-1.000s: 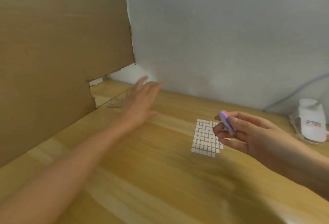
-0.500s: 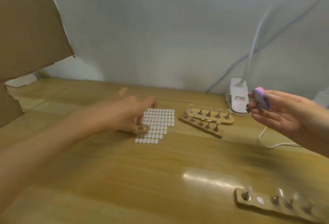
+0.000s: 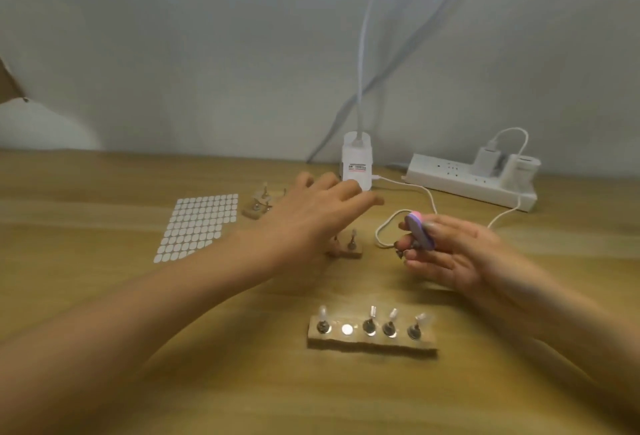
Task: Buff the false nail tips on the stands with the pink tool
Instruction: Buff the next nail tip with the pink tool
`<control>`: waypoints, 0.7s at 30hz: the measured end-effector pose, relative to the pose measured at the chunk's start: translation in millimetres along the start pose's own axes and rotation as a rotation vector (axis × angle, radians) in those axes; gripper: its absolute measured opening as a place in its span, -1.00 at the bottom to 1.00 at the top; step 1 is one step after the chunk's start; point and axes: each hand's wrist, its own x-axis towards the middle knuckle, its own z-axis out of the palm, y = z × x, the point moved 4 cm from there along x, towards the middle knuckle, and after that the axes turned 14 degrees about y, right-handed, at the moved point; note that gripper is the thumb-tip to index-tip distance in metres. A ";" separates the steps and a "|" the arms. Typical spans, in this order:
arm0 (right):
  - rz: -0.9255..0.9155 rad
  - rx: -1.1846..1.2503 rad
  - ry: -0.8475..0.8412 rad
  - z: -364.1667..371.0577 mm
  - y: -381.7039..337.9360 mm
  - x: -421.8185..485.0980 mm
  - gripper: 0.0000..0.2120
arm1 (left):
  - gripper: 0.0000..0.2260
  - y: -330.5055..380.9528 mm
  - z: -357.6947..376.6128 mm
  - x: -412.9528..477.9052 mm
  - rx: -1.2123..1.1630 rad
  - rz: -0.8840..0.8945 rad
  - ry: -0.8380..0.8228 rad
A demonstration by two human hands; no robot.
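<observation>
My right hand [image 3: 450,251] pinches the pink and purple buffing tool [image 3: 417,230] upright between thumb and fingers; a small dark stand pin seems to sit at its fingertips. My left hand [image 3: 318,216] hovers with fingers stretched out over the far wooden stands [image 3: 348,249], hiding most of them; another end of these stands [image 3: 256,208] shows to its left. A near wooden stand [image 3: 370,343] holds several clear nail tips [image 3: 372,311] on metal pins, with one bare metal spot.
A sheet of white oval stickers [image 3: 197,223] lies at the left. A white lamp base [image 3: 356,161], its white cable [image 3: 388,227] and a white power strip [image 3: 471,178] sit along the back wall on the wooden table [image 3: 173,382].
The view has swung right and down, bringing the near stand and power strip into sight. My left hand moved right from the sticker sheet to above the far stands. My right hand keeps the tool.
</observation>
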 end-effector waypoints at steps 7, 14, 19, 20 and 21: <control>-0.265 -0.153 -0.176 20.7 -12.1 -4.2 -0.81 | -0.71 16.6 -3.7 -19.4 -1.253 -0.538 0.087; -0.388 -0.377 -0.302 24.4 -10.5 -10.2 -0.77 | -0.73 27.5 12.7 -43.0 -1.567 -0.879 0.048; -0.481 -0.471 -0.097 27.1 -10.8 -3.9 -0.74 | -0.68 25.8 7.2 -48.9 -1.521 -0.868 0.247; -0.504 -0.441 -0.027 25.4 -10.0 -2.7 -0.72 | -0.71 26.2 6.4 -49.7 -1.516 -0.871 0.251; -0.533 -0.414 0.025 23.4 -8.7 -2.6 -0.72 | -0.75 26.2 6.2 -50.7 -1.502 -0.872 0.254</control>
